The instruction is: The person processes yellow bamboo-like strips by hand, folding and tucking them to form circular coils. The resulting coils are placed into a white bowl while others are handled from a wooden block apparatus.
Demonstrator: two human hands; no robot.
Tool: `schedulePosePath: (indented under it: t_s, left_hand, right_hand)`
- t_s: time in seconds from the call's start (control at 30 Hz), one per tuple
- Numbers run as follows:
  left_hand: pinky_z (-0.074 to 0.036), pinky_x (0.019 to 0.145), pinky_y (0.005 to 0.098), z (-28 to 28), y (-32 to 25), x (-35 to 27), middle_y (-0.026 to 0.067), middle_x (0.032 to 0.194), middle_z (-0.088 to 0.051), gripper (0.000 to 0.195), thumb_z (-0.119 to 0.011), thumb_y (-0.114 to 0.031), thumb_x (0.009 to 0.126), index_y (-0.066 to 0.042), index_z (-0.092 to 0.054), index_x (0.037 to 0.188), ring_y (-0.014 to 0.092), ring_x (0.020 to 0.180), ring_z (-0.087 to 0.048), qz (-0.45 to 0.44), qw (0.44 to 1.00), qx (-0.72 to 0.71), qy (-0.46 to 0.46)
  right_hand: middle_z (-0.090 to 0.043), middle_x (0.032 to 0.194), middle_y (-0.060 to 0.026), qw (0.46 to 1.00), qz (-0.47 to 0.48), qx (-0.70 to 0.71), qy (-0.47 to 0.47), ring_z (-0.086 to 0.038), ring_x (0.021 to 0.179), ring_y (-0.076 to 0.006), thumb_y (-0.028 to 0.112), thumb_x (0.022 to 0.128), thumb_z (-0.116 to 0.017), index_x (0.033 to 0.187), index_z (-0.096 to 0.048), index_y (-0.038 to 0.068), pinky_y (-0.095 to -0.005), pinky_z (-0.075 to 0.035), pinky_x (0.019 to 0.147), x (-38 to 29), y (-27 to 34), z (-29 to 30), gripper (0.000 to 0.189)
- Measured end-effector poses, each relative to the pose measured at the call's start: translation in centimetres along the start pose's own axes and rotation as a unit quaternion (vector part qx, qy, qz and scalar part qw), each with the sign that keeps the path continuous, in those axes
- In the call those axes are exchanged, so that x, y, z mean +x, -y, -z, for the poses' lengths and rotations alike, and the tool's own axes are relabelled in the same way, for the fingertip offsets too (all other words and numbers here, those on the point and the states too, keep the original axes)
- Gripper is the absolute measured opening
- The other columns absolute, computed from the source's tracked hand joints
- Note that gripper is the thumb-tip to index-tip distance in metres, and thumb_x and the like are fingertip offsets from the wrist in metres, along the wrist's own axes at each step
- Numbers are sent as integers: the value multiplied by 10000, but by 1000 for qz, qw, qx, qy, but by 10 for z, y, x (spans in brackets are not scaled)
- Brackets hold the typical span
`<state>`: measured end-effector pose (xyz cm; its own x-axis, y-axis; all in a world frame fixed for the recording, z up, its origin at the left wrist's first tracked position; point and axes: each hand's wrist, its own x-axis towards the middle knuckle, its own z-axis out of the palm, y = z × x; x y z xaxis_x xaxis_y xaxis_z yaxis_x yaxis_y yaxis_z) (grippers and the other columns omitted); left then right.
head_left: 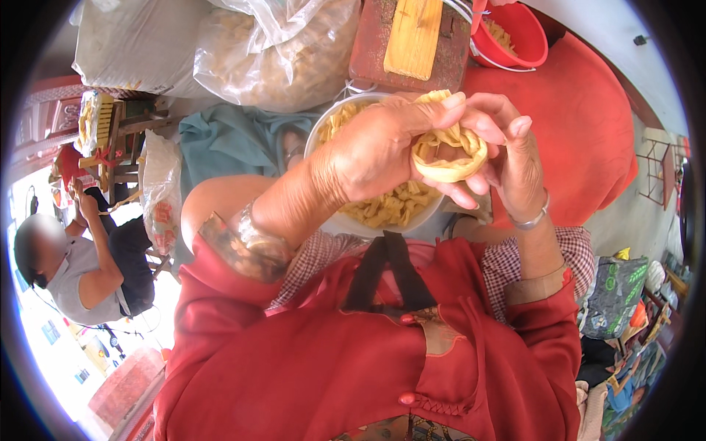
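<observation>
In front of me my left hand [380, 146] holds a coiled ring of pale yellow, pleated strip [449, 157], its thumb over the top part and fingers reaching beneath. Close against the ring's right side is my right hand [515, 149], fingers bent and a metal bangle on the wrist; whether it grips the strip is hidden by overlapping fingers. Beneath both hands stands a round white basin [325, 225], partly covered by my left hand and forearm. Many short, folded yellowish pieces [400, 206] lie in it.
Beyond the basin are a reddish-brown board [369, 55] with a wooden block [413, 38], a filled clear plastic bag [309, 66] and a red bucket [538, 41]. Red cloth [568, 127] spreads at right. Another person [91, 264] sits far left, hands raised.
</observation>
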<state>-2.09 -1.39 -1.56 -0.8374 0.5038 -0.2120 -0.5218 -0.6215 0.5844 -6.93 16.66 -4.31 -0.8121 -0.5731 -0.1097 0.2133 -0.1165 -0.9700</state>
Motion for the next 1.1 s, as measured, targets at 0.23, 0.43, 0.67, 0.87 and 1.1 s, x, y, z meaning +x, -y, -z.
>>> schedulePosePath:
  t_s: [0.23, 0.43, 0.67, 0.87, 1.1]
  left_hand:
    - [-515, 823, 505, -1, -22, -11, 129, 952, -579, 542, -384, -407, 967, 93, -561, 1074, 197, 708, -538, -83, 994, -62, -35]
    - [-534, 790, 478, 6, -29, -16, 165, 1076, -576, 506, -402, -392, 968, 65, -545, 1129, 195, 735, -564, -118, 988, 32, -91]
    - [-418, 494, 210, -9, -27, -17, 31, 668, -598, 352, -626, -302, 877, 18, -623, 1024, 80, 513, -536, -79, 908, 329, -248]
    - [-399, 456, 191, -8, -27, -13, 23, 667, -588, 266, -637, -235, 862, 8, -634, 971, 59, 504, -506, -38, 924, 300, -235]
    - [-378, 434, 198, 3, -34, -20, -5, 665, -553, 157, -644, -135, 839, -18, -624, 943, 54, 507, -466, -83, 936, 251, -233]
  right_hand:
    - [-407, 574, 72, 997, 7, -64, -33, -306, 491, -10, 473, 985, -318, 997, -566, 17, -179, -228, 443, -4, 6, 16, 520]
    - [-468, 649, 54, 995, -41, -84, 25, -353, 511, -3, 334, 946, -531, 964, -586, 14, -159, -260, 457, -4, 1, 18, 326]
    - [-569, 748, 10, 987, -87, -121, 67, -526, 609, -36, 229, 909, -602, 989, -583, 5, -171, -414, 453, 3, 3, 9, 239]
    - [-584, 798, -17, 987, -83, -103, 96, -561, 665, -56, 238, 917, -587, 1016, -574, 1, -185, -432, 475, 7, 7, -8, 257]
    - [-524, 647, -38, 971, 1, -205, 120, -480, 590, -87, 258, 931, -543, 789, -567, -13, -249, -396, 552, 7, 26, -7, 307]
